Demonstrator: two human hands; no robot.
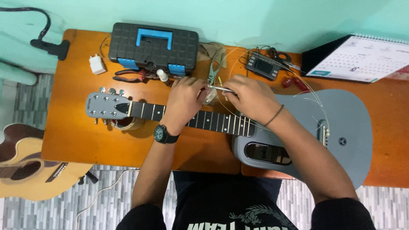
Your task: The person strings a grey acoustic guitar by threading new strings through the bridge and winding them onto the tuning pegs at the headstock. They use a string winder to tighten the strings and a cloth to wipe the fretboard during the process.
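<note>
A dark toolbox (pixel 153 41) with a blue handle and blue latches sits shut at the back of the orange table (pixel 81 140), so its contents are hidden; just in front of it lie red-handled pliers (pixel 130 76) and a small white bottle (pixel 162 75), and to its left a white plug adapter (pixel 97 64); further right along the back edge rest grey pliers (pixel 214 68), a small black tuner (pixel 264 66) with a screen, and a white desk calendar (pixel 362 59) on a dark stand, its printed grid facing up; a grey guitar (pixel 336 123) lies across the table, head to the left and propped on a roll of tape (pixel 128 124), body to the right; the left hand (pixel 184 102), with a black watch (pixel 164 134) on the wrist, curls over the neck, fingers bent and closed on what looks like a small clear packet, though the view there is too cramped to be sure; the right hand (pixel 251 99) is pinched shut on a thin metal tool (pixel 221 89) that spans the gap between both hands; loose strings (pixel 313 91) loop from the hands over the guitar body toward the bridge; a brown acoustic guitar (pixel 25 164) rests on the tiled floor at the left.
</note>
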